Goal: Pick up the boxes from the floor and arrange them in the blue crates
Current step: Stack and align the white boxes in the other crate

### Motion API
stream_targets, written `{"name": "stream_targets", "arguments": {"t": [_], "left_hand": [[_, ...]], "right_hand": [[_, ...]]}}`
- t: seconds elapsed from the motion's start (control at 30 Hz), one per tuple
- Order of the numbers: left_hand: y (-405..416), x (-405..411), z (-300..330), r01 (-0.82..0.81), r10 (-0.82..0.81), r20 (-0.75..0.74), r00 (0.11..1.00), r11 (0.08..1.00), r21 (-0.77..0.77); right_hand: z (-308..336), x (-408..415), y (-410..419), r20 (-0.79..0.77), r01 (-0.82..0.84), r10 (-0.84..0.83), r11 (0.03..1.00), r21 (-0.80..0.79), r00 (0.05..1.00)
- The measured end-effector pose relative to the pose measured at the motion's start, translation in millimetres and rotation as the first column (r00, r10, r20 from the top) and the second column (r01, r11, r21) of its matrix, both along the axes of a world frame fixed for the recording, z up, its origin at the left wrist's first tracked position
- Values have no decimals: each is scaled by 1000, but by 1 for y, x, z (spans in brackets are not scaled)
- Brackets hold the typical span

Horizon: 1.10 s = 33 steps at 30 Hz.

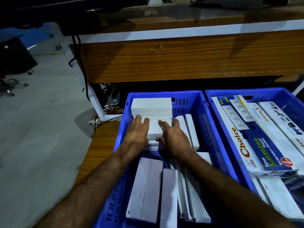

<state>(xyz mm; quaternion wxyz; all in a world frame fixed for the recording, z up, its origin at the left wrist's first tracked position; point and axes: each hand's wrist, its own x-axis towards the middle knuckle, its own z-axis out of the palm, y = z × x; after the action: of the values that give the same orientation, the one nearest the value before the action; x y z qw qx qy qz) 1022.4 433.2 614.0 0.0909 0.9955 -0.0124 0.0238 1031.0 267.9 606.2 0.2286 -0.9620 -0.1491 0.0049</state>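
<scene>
Both my hands are inside the left blue crate [199, 111]. My left hand [137, 133] and my right hand [172, 139] lie on either side of a small white box [154, 129], fingers stretched over its top, the right thumb against its near edge. Another white box [151, 105] sits just behind it at the crate's far end. Thin white boxes [189, 127] stand on edge to the right. Longer white boxes [146, 186] lie in the crate's near half, partly under my forearms.
A second blue crate [213, 94] on the right holds printed extension-socket boxes [256, 142]. Both crates rest on a wooden surface [98, 145]. A wooden desk panel [181, 60] rises behind, with cables [108, 111] beneath. Grey floor [41, 129] and chair wheels [18, 84] lie left.
</scene>
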Motion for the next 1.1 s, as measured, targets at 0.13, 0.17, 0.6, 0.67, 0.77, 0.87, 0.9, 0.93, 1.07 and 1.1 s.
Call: {"name": "stream_targets", "arguments": {"t": [0.13, 0.17, 0.6, 0.67, 0.77, 0.87, 0.9, 0.93, 1.07, 1.1], "left_hand": [[-1, -1, -5, 21, -24, 30, 999, 994, 103], [-1, -2, -6, 21, -26, 41, 999, 993, 120], [-21, -87, 32, 19, -49, 138, 989, 978, 208], [-27, -102, 35, -28, 24, 31, 999, 991, 131], [-37, -133, 38, -56, 63, -66, 996, 993, 101], [-42, -157, 32, -63, 95, -253, 963, 989, 132], [-43, -161, 30, -77, 116, -327, 938, 989, 129], [-43, -163, 27, -92, 133, -397, 908, 988, 123], [-42, -161, 18, -148, 179, -542, 821, 984, 100], [-42, -160, 17, -162, 184, -567, 803, 983, 90]], "right_hand": [[-6, -1, 4, 22, 24, -24, 1000, -6, 999], [-6, -1, 4, 25, 24, -24, 1000, -7, 999], [45, -58, -14, 99, -122, 131, 988, -100, 986], [46, -76, -21, 89, -152, 161, 983, -103, 983], [38, -105, -35, 97, -206, 224, 963, -172, 970], [32, -125, -45, 28, -267, 281, 936, -231, 959], [31, -128, -47, 11, -295, 308, 921, -254, 951], [30, -130, -48, 1, -326, 340, 903, -281, 941], [25, -126, -48, -66, -429, 432, 843, -325, 900], [22, -125, -48, -83, -443, 442, 836, -323, 893]]}}
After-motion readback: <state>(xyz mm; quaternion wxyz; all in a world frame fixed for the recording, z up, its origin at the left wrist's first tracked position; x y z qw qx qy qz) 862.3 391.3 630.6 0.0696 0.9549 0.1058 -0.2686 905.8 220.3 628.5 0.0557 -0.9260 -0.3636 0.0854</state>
